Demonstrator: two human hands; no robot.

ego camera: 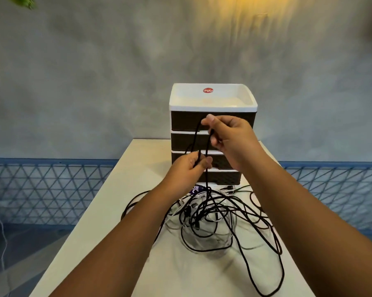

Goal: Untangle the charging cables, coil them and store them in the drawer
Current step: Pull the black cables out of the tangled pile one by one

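A tangle of cables (215,219) is lying on the white table (107,221). Above it, the left hand (186,170) is pinching a black cable (207,166) while the right hand (228,136) is gripping its loop higher, before the closed drawer unit (213,116).

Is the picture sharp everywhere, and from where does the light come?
Head view: the hands, right hand and left hand, and the black cable they hold are fairly sharp; the wall looks smeared toward the edges, with a warm yellow glow at top right; the railing bends from the wide-angle lens.
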